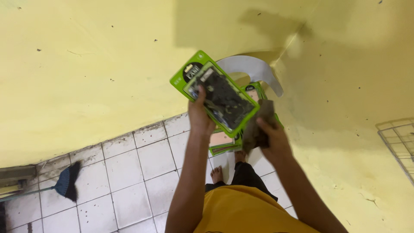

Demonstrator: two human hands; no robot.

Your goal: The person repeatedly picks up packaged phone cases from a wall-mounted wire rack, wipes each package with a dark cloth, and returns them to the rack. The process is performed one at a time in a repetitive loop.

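Head: green package (214,91) between left fingers (201,94).

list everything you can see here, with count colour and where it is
phone case package: one, green card with a dark camouflage case under clear plastic, held up in the left hand
cloth: one, dark brown, bunched in the right hand at the package's lower right corner
more packages: several, exact count unclear, green-edged, stacked behind and below the held one
white curved piece: one, white, behind the packages by the wall corner
broom: one, dark blue bristles, on the tiled floor at lower left
wire rack: one, grey, right edge
walls: yellow, marked
floor: white tiles, dirty
left hand: grips the package
right hand: holds the cloth
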